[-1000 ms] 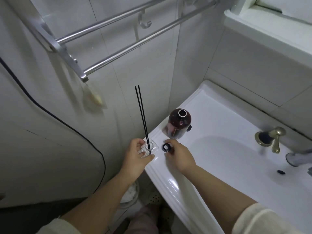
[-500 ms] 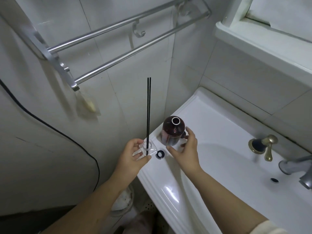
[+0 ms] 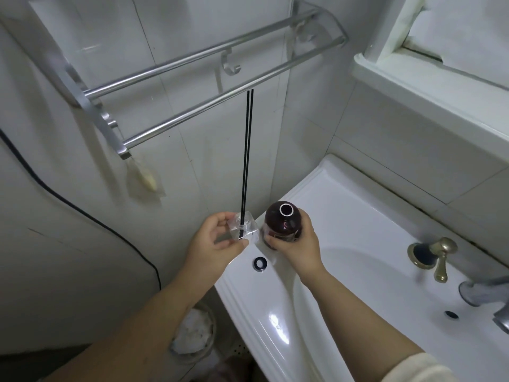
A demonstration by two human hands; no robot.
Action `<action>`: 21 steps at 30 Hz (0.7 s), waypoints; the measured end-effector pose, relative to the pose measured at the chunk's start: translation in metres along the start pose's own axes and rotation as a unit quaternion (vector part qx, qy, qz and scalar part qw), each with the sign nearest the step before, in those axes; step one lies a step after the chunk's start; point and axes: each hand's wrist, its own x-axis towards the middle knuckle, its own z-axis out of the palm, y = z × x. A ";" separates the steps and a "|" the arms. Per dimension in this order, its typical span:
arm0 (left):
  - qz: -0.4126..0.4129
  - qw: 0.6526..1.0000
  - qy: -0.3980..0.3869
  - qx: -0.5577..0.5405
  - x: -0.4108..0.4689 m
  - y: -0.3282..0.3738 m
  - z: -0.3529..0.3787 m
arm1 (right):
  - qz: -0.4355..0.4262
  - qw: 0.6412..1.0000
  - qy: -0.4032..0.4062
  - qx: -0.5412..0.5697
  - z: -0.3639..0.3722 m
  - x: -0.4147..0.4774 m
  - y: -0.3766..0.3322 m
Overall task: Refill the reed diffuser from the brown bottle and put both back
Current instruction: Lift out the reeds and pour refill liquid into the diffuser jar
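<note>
My left hand [image 3: 213, 241] grips the clear square reed diffuser [image 3: 243, 226], held just above the left corner of the white sink [image 3: 338, 199]. Two black reeds [image 3: 246, 161] stand up out of it, nearly vertical. Right beside it, my right hand [image 3: 298, 244] wraps around the brown bottle [image 3: 282, 220], which is upright with its neck uncapped. A small black cap [image 3: 260, 263] lies flat on the sink rim, just below and between my hands.
A metal towel rack [image 3: 192, 78] juts from the tiled wall above the reeds. A brass tap handle [image 3: 438, 257] and a chrome spout [image 3: 484, 292] stand at the sink's right. A black cable [image 3: 68, 205] runs down the left wall. A bin [image 3: 194, 332] sits on the floor.
My right hand left the black cap on the rim and closed around the brown bottle. My left hand lifted the diffuser slightly, and the reeds now stand almost vertical.
</note>
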 end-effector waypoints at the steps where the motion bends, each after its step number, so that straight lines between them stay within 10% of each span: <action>1: 0.000 1.000 -0.001 -0.001 0.000 0.001 0.000 | 0.007 1.000 -0.006 0.007 -0.001 -0.002 -0.001; 21: 0.100 0.990 -0.084 -0.057 -0.020 0.125 0.009 | -0.115 0.992 0.026 0.054 -0.077 -0.058 -0.153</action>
